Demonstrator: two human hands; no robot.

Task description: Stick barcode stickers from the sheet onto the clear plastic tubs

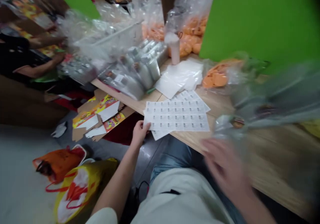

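Head view, moving left to right: at the upper left of the frame, a co-worker's arms [42, 55] reach over printed packaging, apart from the person's own hands. Below them, flattened cardboard boxes [97, 115] with yellow and red print lie on the floor, and an orange bag [60, 164] and a yellow shopping bag [80, 192] sit at the lower left.

At the centre, the left hand [140, 134] has its fingers pressed together, pinching the near edge of a stack of label sheets [177, 115] that lies on a wooden table [270, 150] and overhangs its edge. Behind the sheets are white paper sheets [178, 77], bags of silver packets [130, 80], a pale cup [174, 47] and bags of orange snacks [190, 33] (all crowded close together).

At the right, the right hand [225, 167] is blurred by motion. Its fingers look spread, but I cannot tell whether they grip the clear plastic bag [272, 100] just beyond them.

The overhanging label sheets could slip to the floor if that pinch loosens, and a swing of the bag could catch and scatter them.
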